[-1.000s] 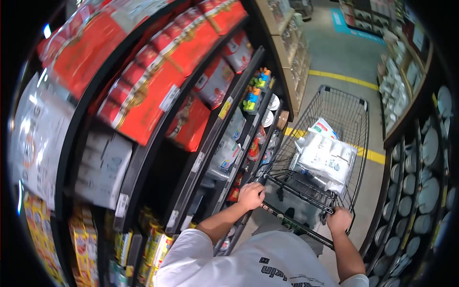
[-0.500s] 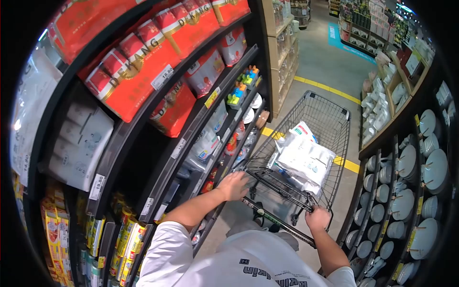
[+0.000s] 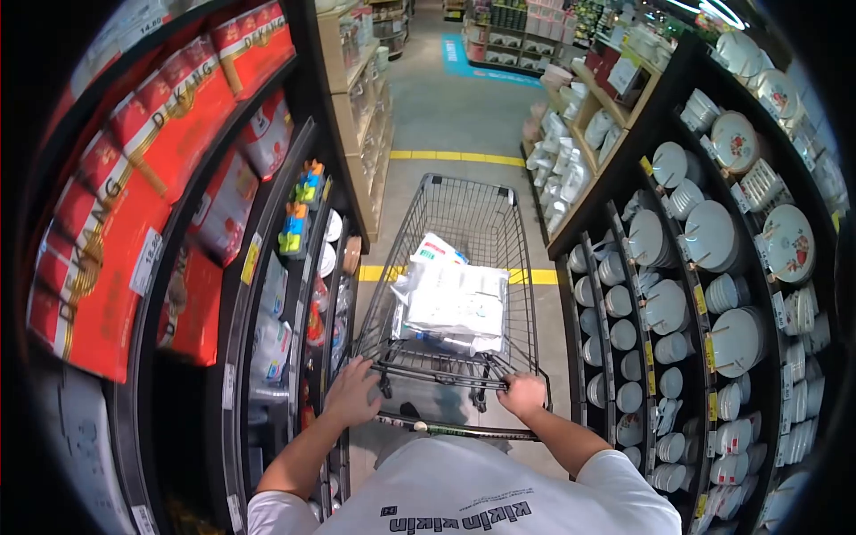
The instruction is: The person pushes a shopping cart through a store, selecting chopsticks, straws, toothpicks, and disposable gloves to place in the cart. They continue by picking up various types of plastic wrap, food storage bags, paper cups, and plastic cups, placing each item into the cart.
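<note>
A black wire shopping cart [image 3: 515, 223] stands straight in front of me. White plastic-wrapped packages [image 3: 455, 308] lie in its basket, one with red and green print at the far end. My left hand [image 3: 352, 394] rests against the cart's near left corner, its fingers stretched out and slightly apart. Curled around the cart's frame on the near right side is my right hand [image 3: 522, 394]. The cart's handlebar [image 3: 464, 430] runs low between my two forearms, close to my white shirt.
Dark shelves on the left hold red DEKANG packs [image 3: 111, 259] and bagged goods. To the right, racks carry white plates [image 3: 711, 234] and bowls. Wooden shelves [image 3: 357, 116] flank the aisle further on. Yellow floor strips [image 3: 459, 158] cross the grey floor [image 3: 446, 111].
The view has swung right, so the cart now points straight up the aisle and more plate racks show. Both hands stay at the cart.
</note>
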### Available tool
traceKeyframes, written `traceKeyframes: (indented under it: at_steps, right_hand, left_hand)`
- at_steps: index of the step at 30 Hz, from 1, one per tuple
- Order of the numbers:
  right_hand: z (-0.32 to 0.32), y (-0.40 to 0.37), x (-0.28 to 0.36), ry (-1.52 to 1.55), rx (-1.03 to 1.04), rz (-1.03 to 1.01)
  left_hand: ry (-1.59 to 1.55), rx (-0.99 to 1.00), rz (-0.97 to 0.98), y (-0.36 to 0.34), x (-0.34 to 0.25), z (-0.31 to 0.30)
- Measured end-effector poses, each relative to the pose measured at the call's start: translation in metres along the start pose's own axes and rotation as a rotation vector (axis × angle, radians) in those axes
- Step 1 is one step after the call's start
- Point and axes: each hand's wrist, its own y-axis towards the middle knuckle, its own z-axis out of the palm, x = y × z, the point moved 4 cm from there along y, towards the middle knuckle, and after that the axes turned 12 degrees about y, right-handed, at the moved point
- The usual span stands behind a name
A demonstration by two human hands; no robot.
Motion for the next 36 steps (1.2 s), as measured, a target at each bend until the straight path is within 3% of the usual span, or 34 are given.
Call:
traceKeyframes:
  at_steps: [6, 11, 23, 26, 30, 36]
  right_hand:
    - [0.003, 0.026, 0.001, 0.012, -0.06, -0.002]
    - [0.001, 0.046, -0.005, -0.034, -0.029, 0.028]
    - [-0.014, 0.118, -0.005, -0.041, -0.054, 0.018]
    - [-0.02, 0.139, -0.007, -0.029, -0.049, 0.004]
    - [-0.026, 0.175, -0.015, 0.003, -0.059, 0.017]
    - [-0.04, 0.238, -0.034, 0.035, -0.021, 0.006]
  left_hand:
    - [-0.034, 0.009, -0.003, 0.025, 0.013, -0.011]
    - [-0.061, -0.136, 0.074, 0.047, 0.028, -0.007]
    - [-0.101, -0.149, 0.051, 0.115, 0.052, -0.013]
    - [-0.141, -0.235, 0.058, 0.133, 0.056, -0.016]
    - [-0.111, -0.121, 0.017, 0.168, 0.059, -0.026]
    - [-0.267, -0.278, -0.06, 0.229, 0.073, -0.037]
